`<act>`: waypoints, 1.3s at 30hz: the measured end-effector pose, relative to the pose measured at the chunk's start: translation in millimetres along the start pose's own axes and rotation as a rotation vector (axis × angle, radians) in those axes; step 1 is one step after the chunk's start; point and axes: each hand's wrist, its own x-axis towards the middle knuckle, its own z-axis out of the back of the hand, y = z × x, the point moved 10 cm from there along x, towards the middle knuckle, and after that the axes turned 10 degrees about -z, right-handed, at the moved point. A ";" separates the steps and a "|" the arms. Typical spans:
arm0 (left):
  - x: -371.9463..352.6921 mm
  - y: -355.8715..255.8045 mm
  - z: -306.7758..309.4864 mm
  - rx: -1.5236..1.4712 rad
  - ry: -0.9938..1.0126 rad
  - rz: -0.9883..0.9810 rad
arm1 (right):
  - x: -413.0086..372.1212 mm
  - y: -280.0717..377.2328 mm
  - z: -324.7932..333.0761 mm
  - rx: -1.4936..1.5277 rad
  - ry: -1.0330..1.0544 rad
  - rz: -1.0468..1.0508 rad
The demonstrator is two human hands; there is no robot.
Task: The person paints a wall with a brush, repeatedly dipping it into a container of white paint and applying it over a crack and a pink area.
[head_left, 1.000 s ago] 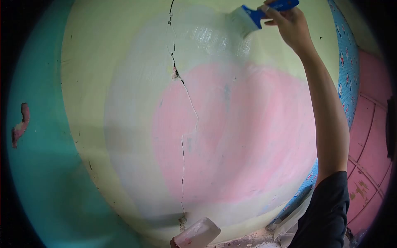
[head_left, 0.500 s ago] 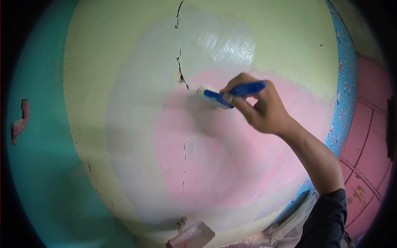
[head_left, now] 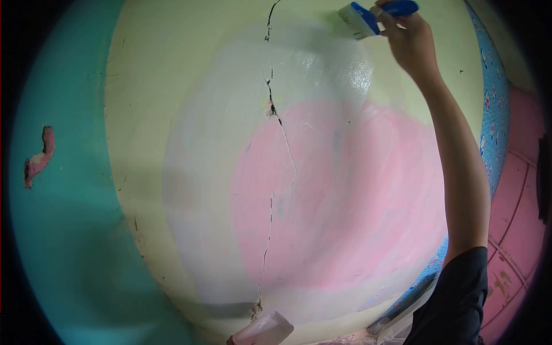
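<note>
My right hand point(head_left: 409, 40) is raised high and grips a blue-handled paintbrush point(head_left: 374, 14), whose pale bristles press on the wall near the top of the wet whitish patch point(head_left: 322, 63). The wall point(head_left: 190, 144) is pale yellow-green with a large pink area point(head_left: 345, 195) and a long dark crack point(head_left: 282, 132) running down it. At the bottom edge a translucent plastic container point(head_left: 264, 330) pokes into view; my left hand holding it is barely visible, so its grip cannot be judged.
A teal wall section point(head_left: 63, 230) with a chipped pink spot point(head_left: 39, 158) lies to the left. On the right are a blue patterned strip point(head_left: 493, 115) and a pink panelled door point(head_left: 517, 218). Crumpled plastic point(head_left: 402, 313) sits at the wall's base.
The brush went from the top of the wall down to the middle by the crack, then back up to the top right. The view has shifted slightly left.
</note>
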 end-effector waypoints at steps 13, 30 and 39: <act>-12.0 -25.9 -19.7 0.748 0.156 -0.334 | -85.4 8.3 -44.0 0.491 0.271 0.037; -11.3 5.9 15.7 0.072 -0.006 -0.048 | -123.0 107.4 -67.0 0.233 0.442 0.320; -10.7 5.8 15.4 0.094 0.018 -0.065 | -13.2 92.0 -41.3 0.109 -0.006 0.231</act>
